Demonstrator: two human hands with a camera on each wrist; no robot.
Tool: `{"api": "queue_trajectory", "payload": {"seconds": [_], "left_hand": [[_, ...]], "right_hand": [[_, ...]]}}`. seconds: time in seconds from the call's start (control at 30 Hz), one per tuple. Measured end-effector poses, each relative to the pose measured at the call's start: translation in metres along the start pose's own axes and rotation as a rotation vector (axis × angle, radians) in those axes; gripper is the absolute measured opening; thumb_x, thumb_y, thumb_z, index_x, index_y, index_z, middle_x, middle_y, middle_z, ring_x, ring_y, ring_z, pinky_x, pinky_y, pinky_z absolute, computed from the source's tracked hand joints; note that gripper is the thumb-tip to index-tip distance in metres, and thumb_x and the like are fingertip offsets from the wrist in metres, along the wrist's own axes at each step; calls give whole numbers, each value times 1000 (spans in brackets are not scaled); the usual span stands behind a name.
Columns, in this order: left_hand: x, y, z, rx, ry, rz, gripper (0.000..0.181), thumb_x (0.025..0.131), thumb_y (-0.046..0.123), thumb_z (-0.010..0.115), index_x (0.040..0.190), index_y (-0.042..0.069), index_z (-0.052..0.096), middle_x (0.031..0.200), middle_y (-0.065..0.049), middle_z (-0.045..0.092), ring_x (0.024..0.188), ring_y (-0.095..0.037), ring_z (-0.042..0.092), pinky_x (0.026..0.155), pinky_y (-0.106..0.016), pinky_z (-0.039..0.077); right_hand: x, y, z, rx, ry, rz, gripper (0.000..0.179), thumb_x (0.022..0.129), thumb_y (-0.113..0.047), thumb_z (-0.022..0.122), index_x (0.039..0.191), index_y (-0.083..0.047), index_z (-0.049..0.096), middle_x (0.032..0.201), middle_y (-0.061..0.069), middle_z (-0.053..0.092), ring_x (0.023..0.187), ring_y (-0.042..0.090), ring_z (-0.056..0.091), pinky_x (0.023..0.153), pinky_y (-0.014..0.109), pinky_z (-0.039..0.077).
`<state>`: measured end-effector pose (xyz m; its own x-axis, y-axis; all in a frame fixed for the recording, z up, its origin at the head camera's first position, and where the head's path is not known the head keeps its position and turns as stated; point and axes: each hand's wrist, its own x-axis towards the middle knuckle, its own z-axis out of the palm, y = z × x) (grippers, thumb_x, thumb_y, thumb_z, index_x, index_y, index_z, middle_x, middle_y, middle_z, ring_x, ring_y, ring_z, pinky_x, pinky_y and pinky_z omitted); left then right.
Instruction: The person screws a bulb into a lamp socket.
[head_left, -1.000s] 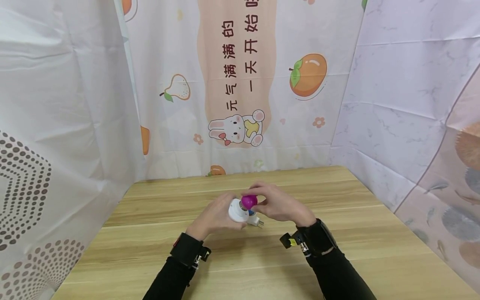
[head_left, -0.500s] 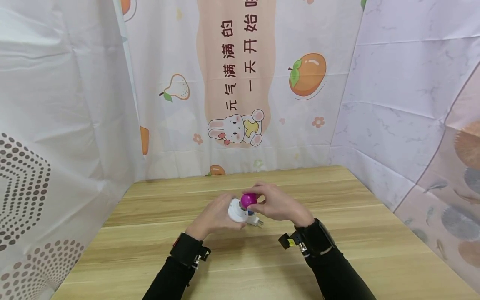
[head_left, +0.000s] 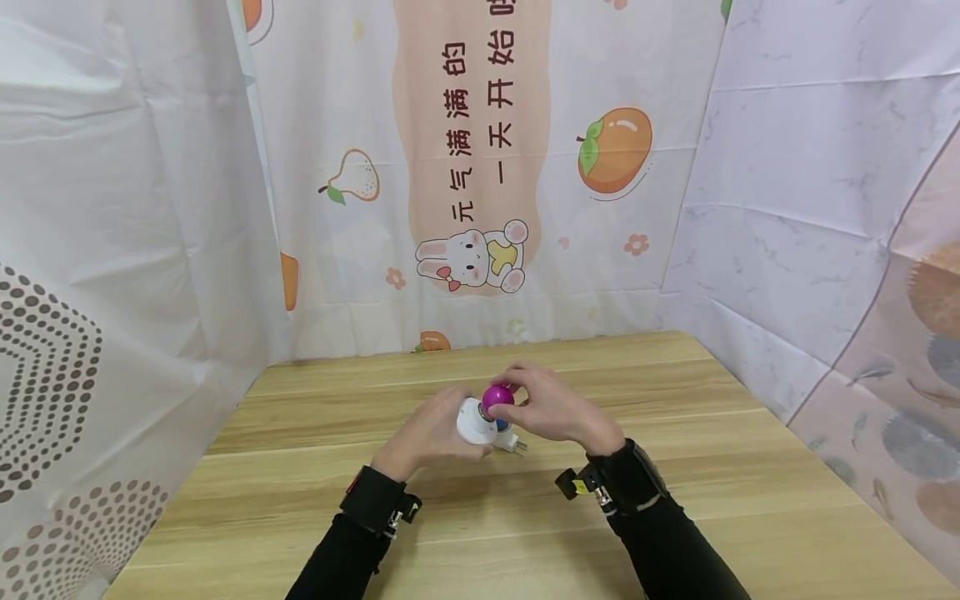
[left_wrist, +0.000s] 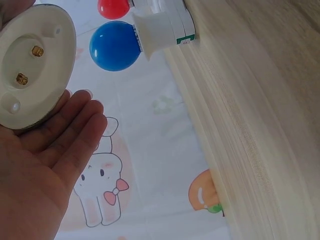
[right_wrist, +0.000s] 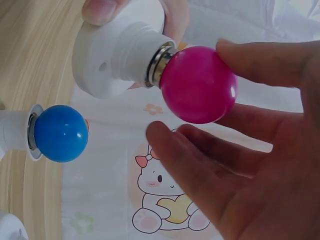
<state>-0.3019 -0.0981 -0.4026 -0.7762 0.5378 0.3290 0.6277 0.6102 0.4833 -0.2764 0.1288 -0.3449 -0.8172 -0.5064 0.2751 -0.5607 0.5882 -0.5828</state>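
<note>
My left hand (head_left: 435,432) grips a white round lamp holder (head_left: 476,422) by its rim, above the table. Two brass screws show on its underside (left_wrist: 30,65) in the left wrist view. A magenta light bulb (right_wrist: 199,85) sits at the holder's mouth, part of its metal screw base still visible. My right hand (head_left: 551,406) pinches this bulb between thumb and a finger; the other fingers (right_wrist: 185,165) extend beside it. Just beyond stands a blue bulb (right_wrist: 61,133) in a white socket (left_wrist: 162,30).
A red bulb (left_wrist: 114,7) shows behind the blue one in the left wrist view. A white plug with metal prongs (head_left: 512,442) lies close by the hands on the wooden table (head_left: 315,467). Printed curtains (head_left: 337,250) enclose the back and sides.
My right thumb and fingers have shifted round the magenta bulb, leaving more of it uncovered. My left hand and the lamp holder stay nearly still.
</note>
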Motion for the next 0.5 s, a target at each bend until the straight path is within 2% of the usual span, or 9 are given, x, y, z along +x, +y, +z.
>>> {"api": "queue_trajectory", "payload": {"seconds": [0.13, 0.3, 0.4, 0.5], "left_hand": [[0, 0, 0, -4, 1, -6, 67, 70, 41, 89, 124, 12, 60, 104, 6, 61, 90, -11, 57, 75, -30, 51], [1, -1, 0, -8, -4, -11, 68, 70, 42, 88, 124, 13, 59, 105, 7, 61, 90, -10, 57, 74, -29, 52], [1, -1, 0, -12, -6, -15, 67, 69, 42, 88, 123, 12, 59, 103, 8, 61, 88, -10, 57, 73, -29, 51], [0, -1, 0, -11, -7, -20, 67, 69, 42, 88, 122, 13, 60, 102, 8, 61, 88, -10, 57, 73, -29, 51]], "right_hand": [[1, 1, 1, 42, 19, -87, 45, 93, -18, 76, 134, -3, 62, 131, 10, 58, 109, 23, 61, 84, 29, 58], [3, 2, 1, 49, 33, -235, 26, 92, -9, 76, 117, -4, 72, 122, 7, 61, 106, 24, 61, 85, 29, 57], [3, 3, -1, 38, 17, -258, 19, 92, -8, 75, 111, -6, 76, 120, 7, 63, 106, 24, 60, 86, 29, 57], [1, 5, -3, 47, -24, -254, 24, 92, -3, 74, 116, -3, 74, 124, 11, 61, 110, 26, 60, 88, 31, 57]]}}
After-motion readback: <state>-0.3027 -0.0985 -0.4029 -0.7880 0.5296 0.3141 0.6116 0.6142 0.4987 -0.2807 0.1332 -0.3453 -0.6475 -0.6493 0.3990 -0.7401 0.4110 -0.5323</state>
